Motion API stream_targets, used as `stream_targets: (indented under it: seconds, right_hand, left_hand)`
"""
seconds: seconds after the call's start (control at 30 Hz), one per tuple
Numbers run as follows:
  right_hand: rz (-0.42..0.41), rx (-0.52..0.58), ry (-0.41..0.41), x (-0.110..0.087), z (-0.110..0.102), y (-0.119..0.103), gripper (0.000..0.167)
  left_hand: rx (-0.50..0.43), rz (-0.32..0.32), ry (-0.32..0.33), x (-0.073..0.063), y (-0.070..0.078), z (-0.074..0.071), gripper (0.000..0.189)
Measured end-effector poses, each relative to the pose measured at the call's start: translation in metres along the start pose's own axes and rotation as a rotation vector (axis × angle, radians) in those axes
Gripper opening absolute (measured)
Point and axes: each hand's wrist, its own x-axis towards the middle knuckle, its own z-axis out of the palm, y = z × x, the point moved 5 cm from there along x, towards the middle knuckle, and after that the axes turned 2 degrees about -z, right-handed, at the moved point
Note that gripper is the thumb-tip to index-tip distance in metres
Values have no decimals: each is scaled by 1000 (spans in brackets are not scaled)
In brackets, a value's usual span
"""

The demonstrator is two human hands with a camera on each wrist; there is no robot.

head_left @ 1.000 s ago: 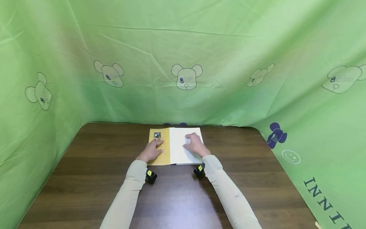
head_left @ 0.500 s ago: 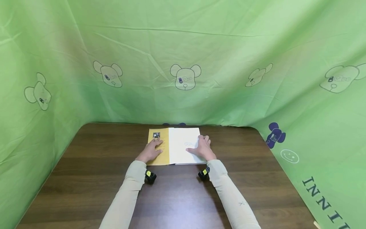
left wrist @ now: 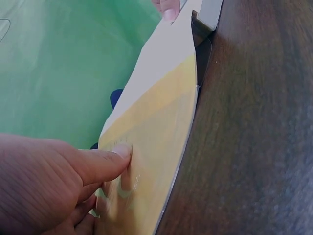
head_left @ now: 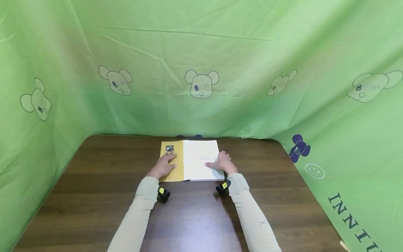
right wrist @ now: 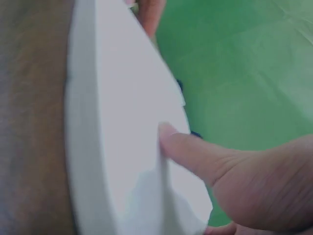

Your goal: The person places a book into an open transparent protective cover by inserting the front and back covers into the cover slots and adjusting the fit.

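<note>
An open book [head_left: 199,150] lies on the table in the head view, its left side a yellow flap [head_left: 180,171] with a small photo, its right side a white page. My left hand [head_left: 162,166] rests on the yellow flap; in the left wrist view its thumb [left wrist: 110,164] lies flat on it. At the book's right edge my right hand [head_left: 224,162] grips, thumb on the white page and fingers bent over the outer side. The right wrist view shows that thumb [right wrist: 188,149] on the page [right wrist: 132,98] and the thick page block; most other fingers are hidden.
A brown wood-patterned table [head_left: 104,196] carries the book near its far edge. Green cloth [head_left: 151,115] with printed bear heads hangs behind and at both sides. Each wrist wears a small black camera, such as the left one [head_left: 163,193].
My right hand has moved from the middle of the white page to its right edge. The left hand stays on the yellow flap. The head view has shifted slightly.
</note>
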Motion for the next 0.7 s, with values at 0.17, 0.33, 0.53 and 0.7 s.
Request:
stream_targets:
  seconds: [0.17, 0.33, 0.53, 0.7]
  right_hand:
    - [7, 101, -43, 1, -4, 8, 88]
    - [21, 217, -52, 3, -3, 17, 61]
    - [-15, 256, -41, 1, -8, 20, 46]
    - [-127, 377, -11, 0, -20, 16, 41]
  left_hand:
    - [-8, 1, 1, -2, 2, -2, 54]
    - [-9, -5, -3, -2, 1, 1, 53]
    - [-19, -6, -1, -2, 2, 2, 53]
    - [-36, -10, -2, -2, 4, -1, 54]
